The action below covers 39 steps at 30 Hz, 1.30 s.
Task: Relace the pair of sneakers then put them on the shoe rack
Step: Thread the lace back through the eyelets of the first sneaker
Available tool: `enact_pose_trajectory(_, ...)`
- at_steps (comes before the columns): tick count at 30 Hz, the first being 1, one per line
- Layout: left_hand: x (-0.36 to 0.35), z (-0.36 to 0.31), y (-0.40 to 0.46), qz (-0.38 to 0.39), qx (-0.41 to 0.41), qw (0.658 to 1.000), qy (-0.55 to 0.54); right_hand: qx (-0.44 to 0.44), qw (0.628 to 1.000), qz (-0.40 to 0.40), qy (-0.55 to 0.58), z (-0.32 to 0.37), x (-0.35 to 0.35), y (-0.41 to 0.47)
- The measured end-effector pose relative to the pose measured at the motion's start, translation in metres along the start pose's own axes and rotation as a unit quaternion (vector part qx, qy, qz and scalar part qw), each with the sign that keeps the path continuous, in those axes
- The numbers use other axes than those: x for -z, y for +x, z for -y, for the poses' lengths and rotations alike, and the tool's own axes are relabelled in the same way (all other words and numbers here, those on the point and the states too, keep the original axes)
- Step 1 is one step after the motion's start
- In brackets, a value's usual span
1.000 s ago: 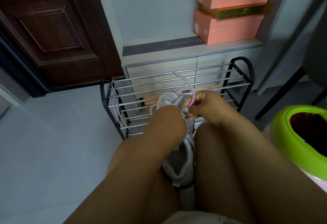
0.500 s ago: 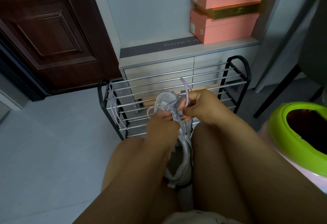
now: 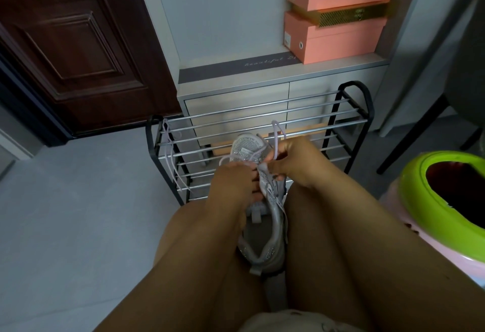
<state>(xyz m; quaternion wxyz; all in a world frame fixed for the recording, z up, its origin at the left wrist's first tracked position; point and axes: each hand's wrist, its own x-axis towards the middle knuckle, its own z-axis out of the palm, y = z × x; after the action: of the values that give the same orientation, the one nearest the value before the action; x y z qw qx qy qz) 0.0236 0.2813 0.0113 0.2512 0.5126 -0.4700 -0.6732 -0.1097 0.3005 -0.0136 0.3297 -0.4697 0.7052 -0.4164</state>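
Dark brown wood fills your upper left: the door [image 3: 65, 50], the largest thing here. At 12 o'clock from your hands stands the grey cabinet [image 3: 262, 100], and on its top at 1 o'clock two pink boxes [image 3: 341, 35] are stacked. In front of the cabinet is the shoe rack [image 3: 262, 119], black frame with metal rods, and over its left end at 10 o'clock hangs a loose pale lace [image 3: 170, 158]. At 3 o'clock you see a green bin [image 3: 433, 200]. Between your knees lies the grey sneaker [image 3: 265, 226], toe pointing to 12 o'clock, towards the rack. Your left hand [image 3: 233, 187] holds the sneaker at its left side, fingers curled on the upper. Your right hand [image 3: 291, 159] pinches the sneaker's own lace [image 3: 277, 134], which loops up above the fingers.
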Motion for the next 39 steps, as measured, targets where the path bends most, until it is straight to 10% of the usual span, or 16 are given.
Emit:
enact_pose_trajectory(9, 0.007, -0.006, 0.005, -0.019, 0.035, 0.999, -0.023, -0.023, 0.988, 0.15, -0.013, 0.02, 0.003, -0.015)
enact_pose_trajectory(24, 0.003, 0.01, 0.019, -0.009, -0.039, 0.995, 0.094, -0.052, 0.984, 0.161, -0.049, 0.002, 0.011, -0.005)
enact_pose_trajectory(31, 0.005, 0.026, 0.026, -0.134, -0.175, 0.946, 0.238, -0.065, 0.985, 0.156, -0.031, 0.0, 0.014, -0.005)
enact_pose_trajectory(39, 0.011, 0.021, 0.036, -0.045, -0.22, 0.845, 0.485, -0.055, 0.985, 0.165, 0.016, -0.001, 0.012, -0.005)
